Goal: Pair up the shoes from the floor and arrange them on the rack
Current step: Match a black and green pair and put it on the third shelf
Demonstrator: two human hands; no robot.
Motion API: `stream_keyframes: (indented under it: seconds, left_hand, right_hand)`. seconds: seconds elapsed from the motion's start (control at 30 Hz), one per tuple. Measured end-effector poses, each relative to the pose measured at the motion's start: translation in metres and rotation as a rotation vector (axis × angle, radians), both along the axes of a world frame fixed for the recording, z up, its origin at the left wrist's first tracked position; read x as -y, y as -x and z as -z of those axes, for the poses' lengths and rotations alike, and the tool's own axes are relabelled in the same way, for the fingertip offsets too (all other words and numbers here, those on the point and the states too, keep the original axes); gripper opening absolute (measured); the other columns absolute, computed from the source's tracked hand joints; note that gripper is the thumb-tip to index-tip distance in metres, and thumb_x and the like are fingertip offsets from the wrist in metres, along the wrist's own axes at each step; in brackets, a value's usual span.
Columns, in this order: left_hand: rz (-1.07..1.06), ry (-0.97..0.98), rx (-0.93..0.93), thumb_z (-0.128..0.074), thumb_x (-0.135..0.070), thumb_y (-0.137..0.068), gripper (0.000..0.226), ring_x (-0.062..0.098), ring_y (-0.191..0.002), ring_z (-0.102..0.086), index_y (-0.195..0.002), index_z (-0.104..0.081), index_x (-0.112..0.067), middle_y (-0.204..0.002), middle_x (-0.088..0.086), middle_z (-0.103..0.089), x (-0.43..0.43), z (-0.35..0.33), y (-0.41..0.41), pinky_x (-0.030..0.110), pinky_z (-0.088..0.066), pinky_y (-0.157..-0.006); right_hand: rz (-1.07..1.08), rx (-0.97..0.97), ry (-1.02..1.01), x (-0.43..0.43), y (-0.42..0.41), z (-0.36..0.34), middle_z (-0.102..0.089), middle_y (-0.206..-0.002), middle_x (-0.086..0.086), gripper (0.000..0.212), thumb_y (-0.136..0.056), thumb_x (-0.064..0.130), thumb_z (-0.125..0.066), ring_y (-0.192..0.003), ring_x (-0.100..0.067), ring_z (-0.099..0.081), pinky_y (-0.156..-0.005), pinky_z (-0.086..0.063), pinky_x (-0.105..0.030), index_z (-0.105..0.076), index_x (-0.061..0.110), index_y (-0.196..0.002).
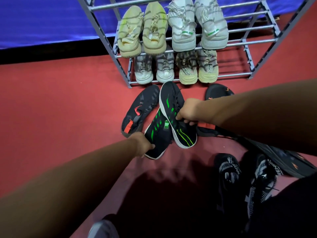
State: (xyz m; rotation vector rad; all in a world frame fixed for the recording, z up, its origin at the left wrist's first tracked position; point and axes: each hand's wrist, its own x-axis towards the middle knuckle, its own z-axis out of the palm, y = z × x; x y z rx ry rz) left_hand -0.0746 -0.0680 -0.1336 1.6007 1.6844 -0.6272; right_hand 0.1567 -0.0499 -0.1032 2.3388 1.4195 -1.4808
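1. Four pairs already sit on the rack [253,40]: a yellow-beige pair [154,28] and a white pair [181,30] on the upper tier, and a grey-white pair [144,69] and a cream pair [207,67] on the lower one.
2. Our left hand [144,146] grips the heel of one green-striped shoe [157,134]. Our right hand [187,112] is curled round the collar of its mate [173,107]. The two shoes cross and touch, just in front of the rack.
3. We judge this the fifth pair, matched but not yet shelved.
4. Left on the red floor [68,100] we count:
   - one red-trimmed black shoe [137,110] beside the held pair
   - two black-and-white knit shoes [228,170] near us
   - one orange-marked black shoe [288,162] at the right
   - one black toe [216,91] by the rack, partly hidden by our right forearm
5. Whether more shoes lie under that arm we cannot tell, so we reckon the task about half done.
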Motion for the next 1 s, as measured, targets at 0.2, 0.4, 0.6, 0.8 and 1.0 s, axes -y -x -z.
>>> stream_keyframes:
  seconds: [0.2, 0.4, 0.6, 0.8, 1.0]
  left_hand:
    - [-0.14, 0.043, 0.201, -0.065, -0.023, -0.103, 0.017, 0.025, -0.052, -0.058, -0.109, -0.058, -0.008, -0.077, 0.012, -0.062, -0.026, -0.016, 0.022, 0.027, -0.047, -0.047]
    - [-0.4, -0.019, 0.459, -0.041, -0.023, -0.114, 0.02, 0.021, -0.069, -0.061, -0.115, -0.061, -0.026, -0.096, 0.006, -0.061, -0.071, -0.064, 0.031, 0.031, -0.059, -0.044]
    - [-0.284, -0.137, 0.541, -0.047, -0.033, -0.113, 0.026, 0.012, -0.045, -0.037, -0.122, -0.072, -0.03, -0.068, 0.001, -0.052, -0.113, -0.097, 0.026, 0.017, -0.032, -0.046]
    - [-0.293, -0.508, 0.549, -0.069, -0.03, -0.101, 0.041, 0.031, -0.121, -0.065, -0.14, -0.065, -0.019, -0.137, 0.012, -0.066, -0.124, -0.083, 0.002, 0.035, -0.051, -0.103]
    - [-0.021, -0.423, 0.009, -0.053, -0.013, -0.103, 0.027, 0.035, -0.112, -0.07, -0.119, -0.07, 0.001, -0.119, 0.017, -0.072, -0.082, -0.09, -0.01, 0.036, -0.055, -0.085]
  right_hand:
    - [0.04, 0.043, 0.12, 0.009, -0.003, 0.008, -0.043, -0.065, -0.008, 0.034, -0.104, 0.022, -0.06, -0.043, -0.021, -0.039, -0.034, -0.033, -0.011, -0.046, 0.01, -0.076]
    - [-0.179, -0.052, -0.079, 0.006, 0.0, -0.023, -0.055, -0.064, -0.021, 0.016, -0.092, 0.006, -0.045, -0.048, -0.027, -0.048, -0.043, -0.035, -0.023, -0.059, 0.012, -0.094]
    - [-0.405, -0.071, -0.025, 0.034, 0.022, -0.051, -0.078, -0.103, -0.012, 0.028, -0.101, 0.021, -0.053, -0.059, -0.021, -0.073, -0.079, -0.065, -0.044, -0.072, 0.007, -0.117]
    - [-0.406, -0.082, -0.098, 0.046, 0.046, -0.04, -0.076, -0.11, -0.016, 0.03, -0.095, 0.011, -0.059, -0.103, -0.035, -0.075, -0.089, -0.063, -0.044, -0.073, 0.003, -0.12]
    - [-0.542, 0.189, -0.311, 0.024, 0.026, -0.02, -0.059, -0.138, -0.012, 0.049, -0.092, 0.007, -0.056, -0.122, -0.034, -0.062, -0.105, -0.049, -0.037, -0.062, 0.015, -0.14]
